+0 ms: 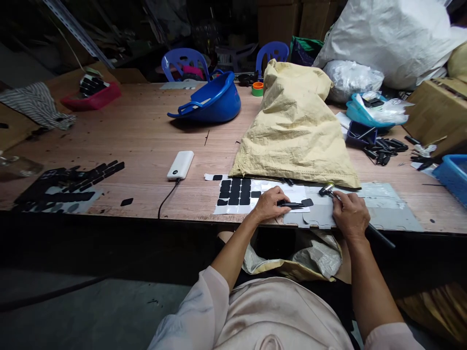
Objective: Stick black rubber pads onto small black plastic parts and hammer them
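Observation:
My left hand (270, 204) is closed around a slim black piece (294, 204), its kind unclear, that lies low over the white sheet. At the far end of that piece is a small black rounded patch (307, 202). My right hand (350, 213) grips a hammer (381, 236) by its dark handle; the small head with a yellowish face points left, above the grey board (386, 209). Left of my left hand, the white backing sheet (237, 210) carries rows of black rounded stickers (235, 192).
A yellowish sack (295, 131) stands just beyond my hands. A white power bank (181, 164) with a cable lies to the left, before a tipped blue basin (219, 102). Loose black parts (385, 150) lie at right near a blue basket (454, 175). The table's front edge runs below my wrists.

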The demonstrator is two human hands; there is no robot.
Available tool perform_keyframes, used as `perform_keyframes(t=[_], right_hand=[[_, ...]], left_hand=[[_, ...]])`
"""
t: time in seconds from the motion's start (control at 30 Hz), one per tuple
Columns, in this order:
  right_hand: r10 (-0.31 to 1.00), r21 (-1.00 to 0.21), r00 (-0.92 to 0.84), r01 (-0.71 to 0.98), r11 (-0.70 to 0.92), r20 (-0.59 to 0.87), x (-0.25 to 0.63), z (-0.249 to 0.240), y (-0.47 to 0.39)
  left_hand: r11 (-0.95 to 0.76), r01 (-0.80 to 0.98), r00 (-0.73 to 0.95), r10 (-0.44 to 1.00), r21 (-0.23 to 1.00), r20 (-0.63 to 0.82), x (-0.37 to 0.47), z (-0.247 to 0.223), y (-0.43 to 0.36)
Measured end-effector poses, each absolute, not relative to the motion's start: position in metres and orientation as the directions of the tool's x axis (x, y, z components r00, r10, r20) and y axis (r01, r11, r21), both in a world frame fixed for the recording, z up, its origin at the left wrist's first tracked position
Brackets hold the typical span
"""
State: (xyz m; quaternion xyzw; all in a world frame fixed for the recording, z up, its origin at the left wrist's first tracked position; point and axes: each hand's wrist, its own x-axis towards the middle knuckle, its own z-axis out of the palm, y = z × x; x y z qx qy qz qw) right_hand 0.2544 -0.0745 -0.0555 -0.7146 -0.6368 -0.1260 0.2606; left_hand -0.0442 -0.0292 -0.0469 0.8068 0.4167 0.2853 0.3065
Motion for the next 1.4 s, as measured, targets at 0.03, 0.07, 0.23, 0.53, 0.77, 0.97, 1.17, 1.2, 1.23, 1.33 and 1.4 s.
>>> perform_keyframes(t=[0.03,0.07,0.23,0.53,0.77,0.97,1.17,1.2,1.23,1.33,1.4], right_hand=[[0.843,-0.208,0.156,0.977,-0.054,0.515,0.254,-0.055,-0.075],[0.842,-0.205,0.155,0.977,-0.054,0.516,0.254,-0.055,-0.075],[0.843,-0.194,0.144,0.98,-0.048,0.519,0.254,-0.056,-0.075],[0.83,-0.158,0.133,0.986,-0.054,0.542,0.253,-0.058,-0.075],[0.838,-0.153,0.133,0.986,-0.059,0.53,0.251,-0.058,-0.075],[0.842,-0.159,0.137,0.985,-0.061,0.522,0.25,-0.057,-0.076],[0.842,-0.171,0.154,0.983,-0.074,0.518,0.249,-0.056,-0.076],[0.841,-0.172,0.157,0.982,-0.077,0.518,0.249,-0.056,-0.076],[0.84,-0.174,0.16,0.982,-0.08,0.518,0.248,-0.056,-0.076],[0.84,-0.172,0.166,0.981,-0.088,0.517,0.248,-0.056,-0.076],[0.842,-0.17,0.166,0.981,-0.091,0.513,0.248,-0.056,-0.076]], left_hand=[[-0.477,0.503,0.503,0.84,0.72,0.206,-0.044,-0.046,-0.03],[-0.498,0.505,0.522,0.827,0.705,0.21,-0.044,-0.046,-0.033],[-0.618,0.459,0.644,0.727,0.638,0.24,-0.048,-0.047,-0.07],[-0.537,0.521,0.457,0.832,0.664,0.314,-0.041,-0.043,-0.075],[0.029,0.794,-0.136,0.982,0.608,0.131,-0.011,-0.018,-0.003],[0.172,0.798,-0.213,0.977,0.578,0.003,-0.003,-0.008,0.011],[0.275,0.749,-0.237,0.961,0.602,-0.143,-0.013,-0.002,0.008],[0.283,0.749,-0.241,0.959,0.599,-0.152,-0.015,-0.001,0.008],[0.287,0.751,-0.242,0.957,0.595,-0.158,-0.017,0.0,0.006],[0.275,0.759,-0.226,0.961,0.591,-0.157,-0.026,-0.001,-0.001],[0.211,0.766,-0.179,0.977,0.607,-0.114,-0.034,-0.007,-0.01]])
